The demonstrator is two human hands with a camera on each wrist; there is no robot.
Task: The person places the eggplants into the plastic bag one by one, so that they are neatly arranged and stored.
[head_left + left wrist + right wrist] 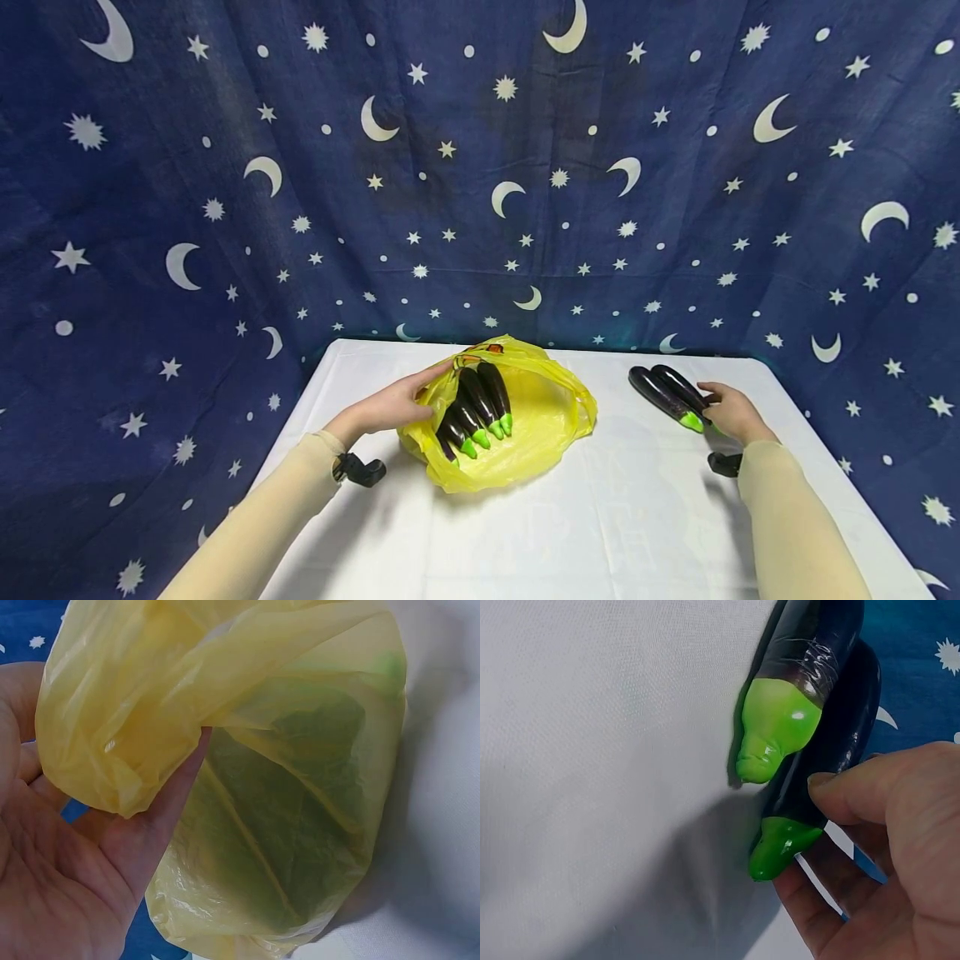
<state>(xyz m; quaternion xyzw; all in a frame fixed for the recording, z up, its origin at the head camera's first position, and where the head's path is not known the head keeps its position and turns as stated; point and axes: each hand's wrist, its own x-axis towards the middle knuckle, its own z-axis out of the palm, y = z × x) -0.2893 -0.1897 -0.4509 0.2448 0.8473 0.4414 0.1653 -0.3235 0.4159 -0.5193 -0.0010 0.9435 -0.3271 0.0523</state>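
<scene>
My left hand [397,406] holds the rim of a yellow plastic bag [536,433], which lies with its mouth open toward me. Inside the bag several dark purple eggplants [477,396] with green caps lie side by side. In the left wrist view, the bag's film [127,712] passes between thumb and fingers. Over on the right, two more eggplants lie together on the table. My right hand [737,414] has its thumb on one side of the farther eggplant [847,712] and fingers on the other, near its cap. The nearer eggplant [660,396] lies alongside, untouched.
A white cloth covers the table [540,542]. Behind and at both sides hangs a dark blue curtain [450,308] with moons and stars, close to the table's back edge. A black wrist camera [363,472] sits at my left cuff.
</scene>
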